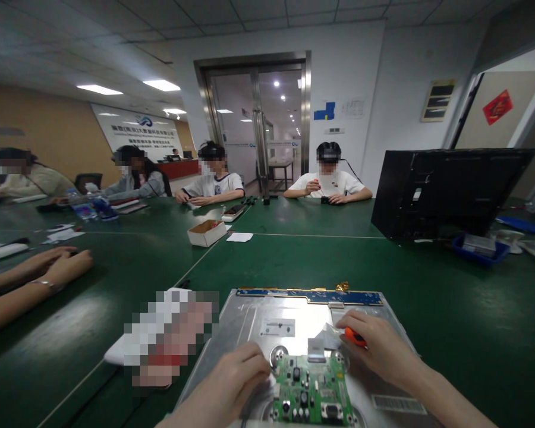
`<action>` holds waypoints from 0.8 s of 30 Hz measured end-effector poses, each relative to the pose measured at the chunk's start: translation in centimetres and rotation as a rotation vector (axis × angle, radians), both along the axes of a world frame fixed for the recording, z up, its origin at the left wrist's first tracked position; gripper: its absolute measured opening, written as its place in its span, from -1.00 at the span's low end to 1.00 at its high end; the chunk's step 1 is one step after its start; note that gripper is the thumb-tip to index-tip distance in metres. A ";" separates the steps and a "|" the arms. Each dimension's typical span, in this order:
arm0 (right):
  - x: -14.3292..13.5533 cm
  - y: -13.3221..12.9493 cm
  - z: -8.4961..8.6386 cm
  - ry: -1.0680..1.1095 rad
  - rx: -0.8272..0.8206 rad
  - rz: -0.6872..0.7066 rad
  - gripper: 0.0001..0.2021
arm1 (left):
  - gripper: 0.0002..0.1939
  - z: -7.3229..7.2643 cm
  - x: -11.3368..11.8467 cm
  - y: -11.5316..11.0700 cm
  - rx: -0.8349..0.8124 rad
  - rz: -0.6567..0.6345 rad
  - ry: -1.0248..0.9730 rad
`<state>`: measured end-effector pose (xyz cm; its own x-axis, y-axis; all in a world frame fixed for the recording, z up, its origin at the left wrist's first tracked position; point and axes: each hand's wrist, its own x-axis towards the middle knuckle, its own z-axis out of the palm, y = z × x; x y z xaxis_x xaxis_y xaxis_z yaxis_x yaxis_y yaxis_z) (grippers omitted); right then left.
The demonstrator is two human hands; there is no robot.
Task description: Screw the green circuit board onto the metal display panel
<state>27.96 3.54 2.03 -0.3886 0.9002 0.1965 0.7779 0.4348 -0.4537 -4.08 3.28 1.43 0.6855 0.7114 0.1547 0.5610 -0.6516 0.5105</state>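
Note:
A flat metal display panel [245,321] lies before me, with a blue circuit strip [312,296] along its far edge. On its near half sits a green circuit board [310,386], joined to a grey ribbon cable [316,349]. My right hand [378,345] is closed around an orange-handled tool [355,337]; its tip is not discernible. The fingertips of that hand are beside a thin pale sheet [330,336]. My left hand [236,380] is closed at the board's left edge, fingers pinched together; what they grip is unclear, with a small white bit beside them.
Left of the panel lies a blurred-out flat item [173,333]. Farther off are a small white box [207,232], a black monitor [450,190] and a blue tray [481,249]. Another person's hands [66,267] rest at the left; several people sit around the green table [294,255].

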 end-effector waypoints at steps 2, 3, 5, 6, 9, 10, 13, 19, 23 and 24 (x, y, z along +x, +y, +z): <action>-0.1 0.0 0.1 -0.002 -0.003 0.003 -0.75 | -0.75 0.8 0.1 0.3 0.022 -0.009 -0.047; -0.2 0.0 0.1 -0.003 -0.003 0.005 -0.75 | -0.76 1.2 0.2 0.6 0.035 -0.004 -0.070; -0.4 -0.1 0.2 -0.010 -0.005 0.006 -0.74 | -0.78 2.0 0.6 1.5 0.069 0.032 -0.107; -0.4 -0.1 0.2 -0.016 -0.008 0.008 -0.74 | -0.78 2.2 1.0 2.1 0.086 0.045 -0.118; -0.5 -0.2 0.2 -0.023 -0.030 0.010 -0.73 | -0.81 2.2 2.3 4.4 0.089 0.058 -0.087; -0.5 -0.3 0.2 -0.021 -0.039 0.011 -0.73 | -0.81 2.0 2.7 5.1 0.084 0.063 -0.067; -0.5 -0.5 0.2 -0.035 -0.077 0.035 -0.70 | -0.81 1.4 3.7 6.8 0.050 0.045 0.005; -0.5 -2.1 1.5 -0.108 -0.183 0.166 -0.71 | -0.86 1.2 3.1 7.1 0.036 0.107 -0.058; -0.8 -3.2 2.8 -0.115 -0.235 0.186 -0.63 | -0.92 2.1 2.1 6.7 0.040 0.146 -0.074; -1.0 -3.3 2.9 -0.137 -0.234 0.187 -0.60 | -0.92 2.3 2.0 6.6 0.034 0.134 -0.073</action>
